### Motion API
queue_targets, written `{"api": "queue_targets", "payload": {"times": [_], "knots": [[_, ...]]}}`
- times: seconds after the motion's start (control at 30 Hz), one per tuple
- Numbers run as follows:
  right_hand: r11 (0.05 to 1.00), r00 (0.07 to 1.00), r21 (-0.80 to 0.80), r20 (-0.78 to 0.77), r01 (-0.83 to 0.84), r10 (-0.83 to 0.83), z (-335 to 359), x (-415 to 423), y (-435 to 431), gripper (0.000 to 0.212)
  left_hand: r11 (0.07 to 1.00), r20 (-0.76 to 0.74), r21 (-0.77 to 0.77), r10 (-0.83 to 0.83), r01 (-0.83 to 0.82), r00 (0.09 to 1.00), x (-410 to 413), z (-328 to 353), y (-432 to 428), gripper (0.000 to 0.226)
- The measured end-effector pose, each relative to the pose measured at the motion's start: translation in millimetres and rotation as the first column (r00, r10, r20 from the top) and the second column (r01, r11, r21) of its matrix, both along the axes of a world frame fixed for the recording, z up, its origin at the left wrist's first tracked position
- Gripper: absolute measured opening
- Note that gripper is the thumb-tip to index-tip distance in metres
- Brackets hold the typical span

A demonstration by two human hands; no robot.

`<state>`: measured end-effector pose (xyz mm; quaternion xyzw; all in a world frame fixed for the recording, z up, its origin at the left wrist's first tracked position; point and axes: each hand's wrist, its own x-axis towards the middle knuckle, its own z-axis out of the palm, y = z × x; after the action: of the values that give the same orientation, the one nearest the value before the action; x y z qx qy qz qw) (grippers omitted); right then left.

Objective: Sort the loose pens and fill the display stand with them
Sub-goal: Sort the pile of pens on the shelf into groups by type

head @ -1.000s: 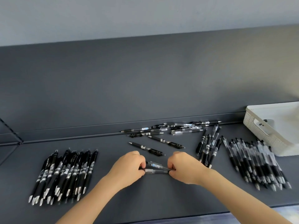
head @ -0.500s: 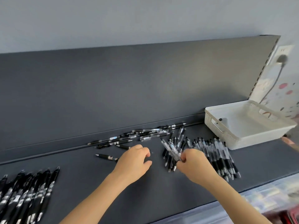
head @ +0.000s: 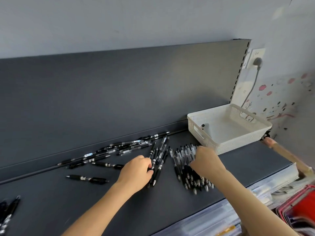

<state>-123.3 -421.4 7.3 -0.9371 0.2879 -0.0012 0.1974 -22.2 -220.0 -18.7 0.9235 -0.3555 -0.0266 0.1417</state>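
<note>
Dark shelf (head: pixel 68 201): right hand (head: pixel 207 159) has shifted onto pen pile (head: pixel 185 174), grip unclear; left hand (head: pixel 136 169) pinches a pen (head: pixel 154 160).

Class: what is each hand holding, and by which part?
The left hand seems to pinch a pen of the middle bunch around its middle. The right hand lies on the pile of pens; whether it grips any cannot be told.

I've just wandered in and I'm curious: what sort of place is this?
Probably a stationery shop or its stockroom: a dark retail shelf with a slotted upright, heaps of black pens on it, and what look like red baskets below.
</note>
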Motion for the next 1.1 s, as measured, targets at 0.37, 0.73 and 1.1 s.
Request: {"api": "queue_targets", "payload": {"times": [0.37,0.73,1.1], "knots": [[0.993,0.997,-0.092,0.007,-0.075,0.076,-10.9,1.2,5.9,0.028,0.999,-0.027,0.006,0.047,-0.047,0.999,5.6,1.1,-7.8,0.012],[0.992,0.989,-0.029,0.085,-0.122,0.124,-6.0,12.2,44.0,0.020,0.844,0.212,0.437,-0.432,0.310,0.877,18.1,17.1,-16.8,0.029],[0.947,1.000,0.321,0.013,0.015,-0.021,-39.6,66.4,70.2,0.038,0.883,0.324,0.326,-0.441,0.339,0.837,40.3,5.0,17.3,0.025]]}}
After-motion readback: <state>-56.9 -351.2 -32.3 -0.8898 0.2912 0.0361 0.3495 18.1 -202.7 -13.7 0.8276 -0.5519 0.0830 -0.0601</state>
